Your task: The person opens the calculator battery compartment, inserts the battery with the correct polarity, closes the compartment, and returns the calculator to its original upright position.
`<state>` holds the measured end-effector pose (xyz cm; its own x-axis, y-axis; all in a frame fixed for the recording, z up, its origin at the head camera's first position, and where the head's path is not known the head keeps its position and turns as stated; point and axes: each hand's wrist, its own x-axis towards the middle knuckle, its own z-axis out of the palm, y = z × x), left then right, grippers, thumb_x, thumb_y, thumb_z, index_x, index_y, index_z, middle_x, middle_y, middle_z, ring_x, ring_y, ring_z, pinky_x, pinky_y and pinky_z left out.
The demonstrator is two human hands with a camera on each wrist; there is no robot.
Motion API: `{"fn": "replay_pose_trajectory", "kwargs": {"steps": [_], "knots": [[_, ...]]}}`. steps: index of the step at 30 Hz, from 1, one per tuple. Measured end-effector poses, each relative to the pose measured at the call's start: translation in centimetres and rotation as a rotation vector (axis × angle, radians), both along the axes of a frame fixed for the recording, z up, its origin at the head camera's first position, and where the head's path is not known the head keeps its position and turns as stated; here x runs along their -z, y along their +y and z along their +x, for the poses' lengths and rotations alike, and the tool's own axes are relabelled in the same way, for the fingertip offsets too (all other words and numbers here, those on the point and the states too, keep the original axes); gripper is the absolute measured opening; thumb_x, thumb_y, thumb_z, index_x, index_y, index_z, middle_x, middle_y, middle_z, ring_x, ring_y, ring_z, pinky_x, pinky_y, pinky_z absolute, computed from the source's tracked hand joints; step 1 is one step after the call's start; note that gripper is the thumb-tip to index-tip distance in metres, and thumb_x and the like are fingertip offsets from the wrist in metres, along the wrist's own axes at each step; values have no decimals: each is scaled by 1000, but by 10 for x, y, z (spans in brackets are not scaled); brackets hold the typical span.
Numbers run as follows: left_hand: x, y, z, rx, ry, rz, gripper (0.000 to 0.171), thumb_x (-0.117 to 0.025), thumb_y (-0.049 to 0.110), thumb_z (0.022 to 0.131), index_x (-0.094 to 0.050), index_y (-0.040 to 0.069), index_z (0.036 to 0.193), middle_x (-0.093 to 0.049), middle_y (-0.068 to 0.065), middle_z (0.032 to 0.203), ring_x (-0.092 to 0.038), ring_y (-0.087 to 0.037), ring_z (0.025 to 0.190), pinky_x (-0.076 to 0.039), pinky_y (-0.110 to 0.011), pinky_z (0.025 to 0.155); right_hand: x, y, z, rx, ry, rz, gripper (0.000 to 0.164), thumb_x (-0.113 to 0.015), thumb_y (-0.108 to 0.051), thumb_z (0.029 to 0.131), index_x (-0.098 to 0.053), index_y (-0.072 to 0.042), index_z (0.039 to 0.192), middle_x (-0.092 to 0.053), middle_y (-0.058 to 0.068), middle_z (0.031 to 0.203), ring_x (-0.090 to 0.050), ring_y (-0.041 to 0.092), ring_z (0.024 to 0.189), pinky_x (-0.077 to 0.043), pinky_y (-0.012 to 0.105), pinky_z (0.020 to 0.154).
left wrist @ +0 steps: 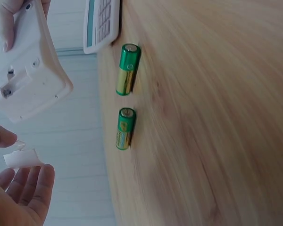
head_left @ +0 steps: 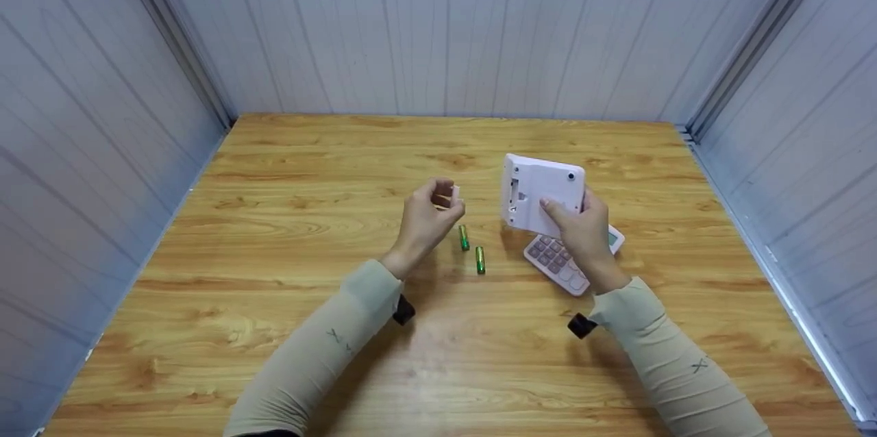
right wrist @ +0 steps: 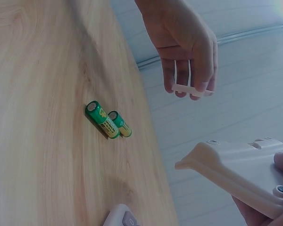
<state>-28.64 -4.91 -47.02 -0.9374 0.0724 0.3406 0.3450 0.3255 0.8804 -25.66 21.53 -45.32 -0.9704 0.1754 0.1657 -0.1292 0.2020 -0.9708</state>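
Observation:
My left hand pinches a small white battery cover between thumb and fingers, raised above the table. My right hand grips a white plastic device by one side, thumb across its back. The device's back faces the head camera, with screws and an uncovered battery slot at its left; metal contacts show there in the left wrist view. The cover and the device are apart. Two green and gold batteries lie on the table between the hands: a nearer battery and a farther battery.
A white calculator with pinkish keys lies on the wooden table below my right hand, partly hidden by it. Pale panel walls stand at the back and both sides.

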Motion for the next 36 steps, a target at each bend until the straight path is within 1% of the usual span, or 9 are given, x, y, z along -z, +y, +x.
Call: {"fn": "replay_pose_trajectory", "kwargs": {"steps": [4,6,11,13,18,22,27,33,36], "knots": [[2,-8,-2,-16,-34,1,32,-72,8,97,-71,-2,127,-77,-16,114,-75,-28,98,-65,-37,84,0,0,-1,10,9,-20,40,-74,-3,100,-64,5,138,-72,29,132,-78,20,107,-67,29,87],[3,-13,-3,-26,-56,0,32,-72,8,96,-72,-2,126,-77,-16,113,-74,-27,97,-65,-35,81,0,1,-1,11,12,-21,40,-73,-1,99,-64,6,137,-72,29,132,-77,20,106,-67,29,87],[5,-24,-6,-49,-103,3,30,-73,6,93,-75,-1,123,-78,-15,110,-71,-24,93,-60,-28,73,-2,2,1,6,7,-6,40,-72,-4,102,-63,4,140,-72,28,135,-76,29,116,-66,30,89],[6,-29,-8,-59,-114,14,30,-73,4,92,-76,-2,121,-78,-16,108,-70,-23,91,-59,-26,72,-2,2,1,11,7,-5,40,-72,-4,102,-63,5,139,-71,29,135,-76,30,116,-67,30,89],[10,-40,-14,-72,-141,31,31,-73,4,90,-77,-1,121,-79,-19,113,-70,-23,92,-57,-24,73,-4,3,1,4,-12,-15,42,-73,-6,102,-62,4,142,-71,28,137,-75,35,121,-66,31,91],[12,-45,-16,-72,-163,14,32,-73,4,91,-77,0,122,-78,-17,114,-69,-24,95,-57,-25,75,-5,4,1,2,-23,-14,43,-73,-8,103,-61,4,142,-70,27,138,-73,39,125,-66,32,92],[14,-50,-16,-38,-188,-12,33,-73,4,92,-77,-2,125,-77,-16,115,-69,-25,97,-58,-28,78,-3,5,1,15,-18,-12,42,-73,-6,102,-61,4,142,-71,27,137,-73,39,124,-66,32,91],[19,-57,-18,7,-240,-96,30,-74,5,93,-76,-3,122,-76,-17,113,-69,-25,97,-60,-29,79,-1,7,0,16,-3,-21,43,-73,-6,102,-61,4,142,-71,27,136,-76,29,117,-66,30,90],[22,-60,-19,21,-267,-122,30,-73,4,93,-76,-3,123,-75,-18,114,-70,-25,97,-61,-31,80,-1,8,0,22,3,-20,42,-74,-5,101,-62,4,141,-71,28,135,-76,29,115,-67,30,89]]}}
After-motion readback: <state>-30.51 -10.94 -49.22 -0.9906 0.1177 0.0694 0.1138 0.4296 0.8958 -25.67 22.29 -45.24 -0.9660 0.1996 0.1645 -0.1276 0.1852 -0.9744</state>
